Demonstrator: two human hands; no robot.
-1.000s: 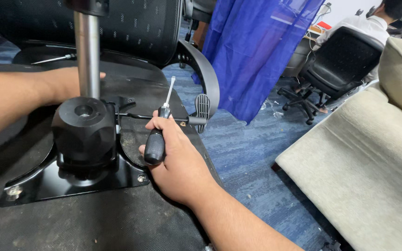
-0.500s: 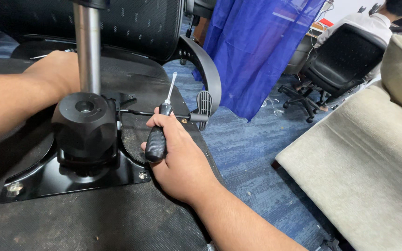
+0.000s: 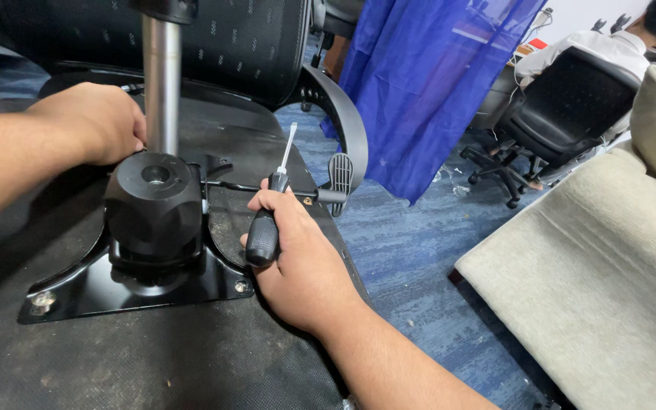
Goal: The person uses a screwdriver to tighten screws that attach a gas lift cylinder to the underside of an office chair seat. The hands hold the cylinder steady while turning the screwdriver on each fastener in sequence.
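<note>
An upturned office chair seat (image 3: 153,357) lies under me, its black tilt mechanism (image 3: 153,205) bolted on a black metal plate (image 3: 100,292). A silver gas cylinder (image 3: 162,83) rises from the mechanism. My left hand (image 3: 96,121) rests behind the cylinder's base, fingers curled against it. My right hand (image 3: 301,258) grips a black-handled screwdriver (image 3: 267,220), its shaft pointing up and away beside the lever with a paddle end (image 3: 339,178).
A mesh chair back (image 3: 222,45) and curved armrest (image 3: 347,121) stand beyond the seat. A blue curtain (image 3: 434,76) hangs to the right. A beige sofa cushion (image 3: 594,266) fills the right side. A person sits in a black office chair (image 3: 571,114) far right, on blue carpet.
My left hand has moved a little further behind the cylinder. My right hand with the screwdriver has stayed nearly still by the lever.
</note>
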